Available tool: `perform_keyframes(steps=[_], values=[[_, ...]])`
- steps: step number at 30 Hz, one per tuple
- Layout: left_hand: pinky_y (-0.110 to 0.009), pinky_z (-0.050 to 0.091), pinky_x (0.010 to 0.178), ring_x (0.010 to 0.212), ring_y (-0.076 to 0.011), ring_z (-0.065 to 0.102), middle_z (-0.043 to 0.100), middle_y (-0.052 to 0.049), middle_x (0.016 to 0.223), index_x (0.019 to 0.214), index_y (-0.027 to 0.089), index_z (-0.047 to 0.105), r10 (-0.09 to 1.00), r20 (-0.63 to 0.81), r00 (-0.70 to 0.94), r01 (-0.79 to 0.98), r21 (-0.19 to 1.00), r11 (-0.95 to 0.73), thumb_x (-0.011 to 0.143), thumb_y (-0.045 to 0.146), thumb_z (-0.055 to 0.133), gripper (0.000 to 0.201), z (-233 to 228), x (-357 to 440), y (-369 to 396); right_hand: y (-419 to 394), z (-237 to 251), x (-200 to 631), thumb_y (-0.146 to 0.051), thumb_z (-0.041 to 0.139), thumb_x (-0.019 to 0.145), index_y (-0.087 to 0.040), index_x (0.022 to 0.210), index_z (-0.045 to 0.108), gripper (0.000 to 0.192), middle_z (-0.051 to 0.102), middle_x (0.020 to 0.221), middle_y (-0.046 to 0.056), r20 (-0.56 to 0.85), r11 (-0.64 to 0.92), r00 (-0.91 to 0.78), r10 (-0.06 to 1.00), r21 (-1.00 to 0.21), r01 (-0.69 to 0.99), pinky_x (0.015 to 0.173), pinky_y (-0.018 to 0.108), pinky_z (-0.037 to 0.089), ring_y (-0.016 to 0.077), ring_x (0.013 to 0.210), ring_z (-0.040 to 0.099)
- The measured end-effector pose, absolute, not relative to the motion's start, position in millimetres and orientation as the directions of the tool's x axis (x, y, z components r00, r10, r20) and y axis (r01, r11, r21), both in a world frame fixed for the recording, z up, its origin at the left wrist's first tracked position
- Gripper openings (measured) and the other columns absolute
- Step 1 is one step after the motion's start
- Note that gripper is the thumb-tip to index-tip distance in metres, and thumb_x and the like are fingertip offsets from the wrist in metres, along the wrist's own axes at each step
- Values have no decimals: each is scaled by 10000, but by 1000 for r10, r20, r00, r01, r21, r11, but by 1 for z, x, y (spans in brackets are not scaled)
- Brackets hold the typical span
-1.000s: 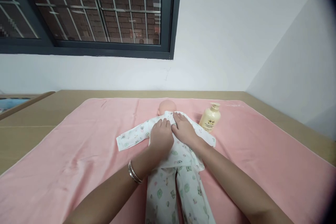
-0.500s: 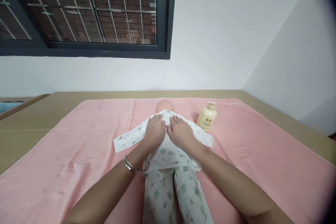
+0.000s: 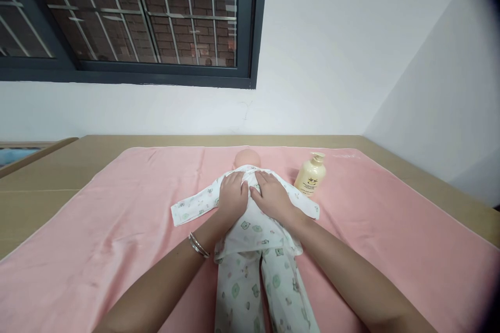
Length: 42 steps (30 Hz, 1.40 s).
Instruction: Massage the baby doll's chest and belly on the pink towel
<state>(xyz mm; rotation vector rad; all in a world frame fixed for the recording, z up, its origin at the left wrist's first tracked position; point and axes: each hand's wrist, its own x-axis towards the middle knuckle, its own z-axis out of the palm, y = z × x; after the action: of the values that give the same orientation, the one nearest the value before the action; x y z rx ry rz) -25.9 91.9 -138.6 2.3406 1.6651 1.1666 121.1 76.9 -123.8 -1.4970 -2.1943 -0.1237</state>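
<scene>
From the head view, my left hand and right hand lie side by side on the doll, fingers spread flat over its printed top, pressing the fabric smooth below the collar. The doll lies mid-towel on the table; a lotion bottle stands just right of its shoulder.

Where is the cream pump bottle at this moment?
In the head view, the cream pump bottle stands upright on the pink towel, right of the doll, beside its sleeve and near the right hand.
</scene>
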Motion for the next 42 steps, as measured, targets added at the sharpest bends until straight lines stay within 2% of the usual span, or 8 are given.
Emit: perform_keyframes(steps=[7, 13, 17, 21, 25, 28, 36, 42], values=[[-449, 366, 1056, 1166, -250, 532, 630, -106, 1216, 1185, 145, 571, 829, 542, 140, 802, 429, -416, 909, 228, 361, 356, -137, -25, 91, 64, -114, 117, -381, 377, 939, -124, 1128, 577, 376, 669, 1075, 137, 426, 285, -218, 878, -101, 953, 863, 360, 424, 272, 1004, 596], [-462, 336, 1090, 1229, -259, 502, 610, -118, 1264, 1202, 136, 565, 838, 531, 124, 827, 412, -384, 905, 226, 366, 368, -140, -25, 90, 49, -114, 107, -370, 292, 977, -95, 1088, 575, 410, 669, 960, 174, 408, 168, -145, 901, -21, 986, 751, 351, 434, 274, 891, 629], [-464, 332, 1093, 1247, -260, 491, 598, -123, 1285, 1222, 127, 556, 840, 524, 140, 846, 377, -377, 913, 215, 362, 376, -137, -25, 88, 48, -112, 107, -361, 307, 974, -101, 1080, 581, 392, 671, 968, 164, 398, 182, -159, 903, -19, 983, 770, 347, 428, 269, 901, 626], [-435, 385, 1039, 1183, -253, 534, 629, -118, 1222, 1147, 134, 599, 798, 557, 229, 857, 274, -437, 894, 154, 381, 334, -130, -23, 81, 54, -109, 111, -379, 368, 951, -116, 1060, 590, 361, 669, 1034, 154, 398, 214, -174, 901, -57, 975, 887, 363, 387, 268, 987, 604], [-401, 465, 866, 974, -256, 588, 672, -112, 975, 926, 150, 651, 787, 560, 260, 889, 181, -422, 874, 115, 395, 263, -124, -18, 68, 65, -107, 116, -347, 344, 965, -102, 1057, 594, 362, 660, 1092, 170, 378, 264, -216, 900, -82, 961, 1015, 406, 286, 259, 1058, 582], [-379, 466, 761, 848, -245, 576, 634, -91, 829, 830, 173, 642, 789, 564, 244, 911, 146, -386, 875, 120, 399, 252, -122, -15, 61, 75, -106, 122, -316, 311, 983, -116, 1091, 583, 354, 634, 1186, 156, 362, 342, -273, 891, -142, 929, 1049, 405, 249, 232, 1137, 545], [-377, 457, 896, 1010, -243, 570, 642, -91, 1021, 984, 181, 650, 796, 578, 179, 876, 274, -397, 857, 154, 427, 257, -122, -17, 67, 67, -114, 119, -280, 313, 973, -69, 1309, 488, 434, 529, 1358, 173, 365, 364, -295, 883, -136, 921, 1094, 395, 229, 241, 1296, 431], [-406, 415, 999, 1118, -246, 560, 635, -100, 1183, 1107, 165, 622, 840, 484, 246, 817, 363, -448, 863, 184, 405, 327, -119, -26, 88, 43, -113, 101, -211, 359, 926, -77, 1205, 594, 389, 613, 1243, 178, 392, 361, -318, 863, -39, 932, 1055, 349, 308, 263, 1205, 523]])
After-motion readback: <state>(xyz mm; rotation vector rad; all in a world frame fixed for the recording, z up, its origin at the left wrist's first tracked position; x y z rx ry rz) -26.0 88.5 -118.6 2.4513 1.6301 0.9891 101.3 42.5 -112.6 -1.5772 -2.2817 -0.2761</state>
